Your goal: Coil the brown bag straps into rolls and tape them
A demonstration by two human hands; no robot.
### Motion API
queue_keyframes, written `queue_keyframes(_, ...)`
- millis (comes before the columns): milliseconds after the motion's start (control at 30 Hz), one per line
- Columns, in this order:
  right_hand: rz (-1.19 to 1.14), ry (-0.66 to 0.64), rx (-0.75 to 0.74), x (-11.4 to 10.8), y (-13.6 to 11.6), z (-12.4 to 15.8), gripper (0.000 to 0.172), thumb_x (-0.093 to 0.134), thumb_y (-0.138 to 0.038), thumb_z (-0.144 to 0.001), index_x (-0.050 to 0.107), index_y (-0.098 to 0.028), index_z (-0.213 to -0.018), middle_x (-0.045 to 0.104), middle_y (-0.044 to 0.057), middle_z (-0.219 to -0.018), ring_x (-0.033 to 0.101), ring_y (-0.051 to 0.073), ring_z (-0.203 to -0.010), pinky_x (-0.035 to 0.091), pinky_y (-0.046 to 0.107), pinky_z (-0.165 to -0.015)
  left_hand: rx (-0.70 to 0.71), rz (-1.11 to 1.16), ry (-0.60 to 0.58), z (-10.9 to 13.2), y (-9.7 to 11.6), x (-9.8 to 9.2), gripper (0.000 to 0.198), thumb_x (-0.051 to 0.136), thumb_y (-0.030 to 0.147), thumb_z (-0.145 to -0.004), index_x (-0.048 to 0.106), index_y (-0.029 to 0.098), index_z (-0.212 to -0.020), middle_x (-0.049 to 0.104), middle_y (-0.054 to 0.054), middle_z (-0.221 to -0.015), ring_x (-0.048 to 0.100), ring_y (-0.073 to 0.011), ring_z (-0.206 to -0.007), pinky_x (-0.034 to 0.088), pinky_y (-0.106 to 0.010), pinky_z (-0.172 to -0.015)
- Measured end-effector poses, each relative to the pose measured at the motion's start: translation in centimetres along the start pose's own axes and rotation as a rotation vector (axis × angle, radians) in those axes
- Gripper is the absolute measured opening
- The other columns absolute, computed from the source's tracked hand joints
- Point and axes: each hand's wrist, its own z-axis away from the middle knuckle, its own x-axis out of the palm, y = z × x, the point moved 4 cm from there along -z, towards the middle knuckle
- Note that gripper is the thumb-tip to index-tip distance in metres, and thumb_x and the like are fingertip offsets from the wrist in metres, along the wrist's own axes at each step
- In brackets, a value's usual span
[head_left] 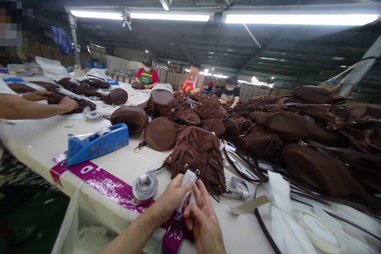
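Observation:
My left hand point(174, 194) pinches a pale translucent wrap point(188, 177) at the near edge of the table. Close beside it on the right, my right hand point(202, 214) has its fingers curled near the wrap's lower part; whether it grips anything is unclear. Just beyond both hands lies a brown fringed bag point(198, 152) with metal rings. To the left of my left hand sits a coiled strap in clear wrapping point(145, 186). Purple printed tape point(104, 182) runs along the table edge and under my hands.
A blue tape dispenser point(98, 143) stands at the left. Many brown bags point(268, 127) are heaped across the back and right. White wrapping point(282, 214) and a tape roll point(320, 230) lie at right. Another person's arms point(38, 105) handle a bag at far left; several people work behind.

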Motion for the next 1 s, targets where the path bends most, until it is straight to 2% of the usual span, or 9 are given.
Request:
queue_keyframes(167, 0.145, -0.039, -0.003, -0.9, 0.2, 0.4, 0.091, 0.076, -0.04, -0.072, 0.025, -0.032, -0.146, 0.031, 0.014, -0.153, 0.052, 0.007, -0.057, 0.033, 0.021, -0.042, 0.03, 0.06, 0.019, -0.6, -0.6, 0.0, 0.042, 0.055, 0.059, -0.074, 0.042, 0.02, -0.082, 0.043, 0.009, -0.055, 0.033, -0.0055, -0.042, 0.024, -0.019, -0.041)
queue_keyframes(233, 0.231, -0.011, 0.029, -1.7, 0.5, 0.4, 0.097, 0.076, -0.044, -0.071, 0.02, -0.027, -0.149, 0.05, 0.016, -0.139, 0.049, 0.007, -0.053, 0.034, 0.022, -0.043, 0.01, 0.088, 0.011, -0.8, -0.7, 0.0, 0.043, 0.057, 0.059, -0.072, 0.04, 0.021, -0.08, 0.044, 0.009, -0.056, 0.03, -0.0046, -0.042, 0.021, -0.019, -0.041)
queue_keyframes(300, 0.328, -0.034, 0.126, -2.3, 0.7, 0.5, 0.095, 0.073, -0.048, -0.071, 0.025, -0.018, -0.148, 0.07, 0.013, -0.104, 0.047, 0.008, -0.047, 0.034, 0.022, -0.043, -0.02, 0.11, 0.003, -0.9, -0.7, 0.0, 0.044, 0.059, 0.059, -0.07, 0.038, 0.021, -0.08, 0.044, 0.01, -0.056, 0.028, -0.004, -0.041, 0.019, -0.019, -0.04)
queue_keyframes(367, 0.444, -0.091, 0.204, -2.6, 0.0, 0.7, 0.08, 0.07, -0.053, -0.072, 0.045, -0.013, -0.136, 0.07, 0.006, -0.075, 0.047, 0.01, -0.044, 0.034, 0.023, -0.043, -0.038, 0.099, -0.004, -0.9, -0.5, -0.1, 0.045, 0.06, 0.058, -0.069, 0.038, 0.022, -0.08, 0.042, 0.01, -0.055, 0.027, -0.0038, -0.041, 0.017, -0.019, -0.04)
queue_keyframes(467, 0.648, -0.067, 0.145, -3.5, -3.1, 0.7, 0.051, 0.067, -0.055, -0.071, 0.066, -0.016, -0.102, 0.069, 0.005, -0.073, 0.052, 0.012, -0.049, 0.034, 0.021, -0.041, -0.065, 0.012, -0.029, -0.7, 0.2, -0.3, 0.042, 0.058, 0.056, -0.069, 0.039, 0.021, -0.08, 0.042, 0.01, -0.055, 0.028, -0.0039, -0.041, 0.016, -0.019, -0.04)
queue_keyframes(633, 0.962, 0.03, 0.015, -5.6, -8.2, -0.3, 0.034, 0.067, -0.051, -0.072, 0.062, -0.019, -0.064, 0.059, -0.001, -0.052, 0.046, 0.01, -0.044, 0.034, 0.022, -0.042, -0.154, -0.072, -0.075, -0.2, 1.8, -0.8, 0.036, 0.057, 0.051, -0.07, 0.039, 0.022, -0.08, 0.044, 0.009, -0.056, 0.03, -0.0042, -0.041, 0.016, -0.019, -0.04)
queue_keyframes(733, 0.816, 0.086, 0.027, -5.6, -8.9, -1.1, 0.036, 0.067, -0.054, -0.073, 0.065, -0.018, -0.07, 0.067, 0.004, -0.068, 0.056, 0.013, -0.056, 0.037, 0.021, -0.045, -0.137, -0.116, -0.102, -0.2, 2.7, -0.8, 0.034, 0.058, 0.049, -0.071, 0.039, 0.021, -0.079, 0.043, 0.009, -0.056, 0.032, -0.0044, -0.042, 0.018, -0.019, -0.041)
queue_keyframes(833, 0.494, 0.065, 0.194, -3.9, -7.5, -1.7, 0.04, 0.068, -0.056, -0.073, 0.067, -0.018, -0.086, 0.071, 0.008, -0.092, 0.064, 0.016, -0.075, 0.043, 0.021, -0.053, -0.115, -0.161, -0.111, -0.3, 3.2, -0.7, 0.033, 0.057, 0.048, -0.072, 0.04, 0.021, -0.078, 0.043, 0.008, -0.056, 0.032, -0.0045, -0.042, 0.018, -0.019, -0.04)
queue_keyframes(1000, 0.303, -0.031, 0.4, -0.3, -4.8, -2.1, 0.041, 0.072, -0.049, -0.071, 0.066, -0.015, -0.093, 0.07, 0.007, -0.089, 0.059, 0.01, -0.063, 0.032, 0.015, -0.044, -0.15, -0.175, -0.099, -0.3, 3.4, -0.7, 0.033, 0.058, 0.049, -0.072, 0.04, 0.021, -0.078, 0.043, 0.008, -0.057, 0.031, -0.0044, -0.042, 0.018, -0.018, -0.041)
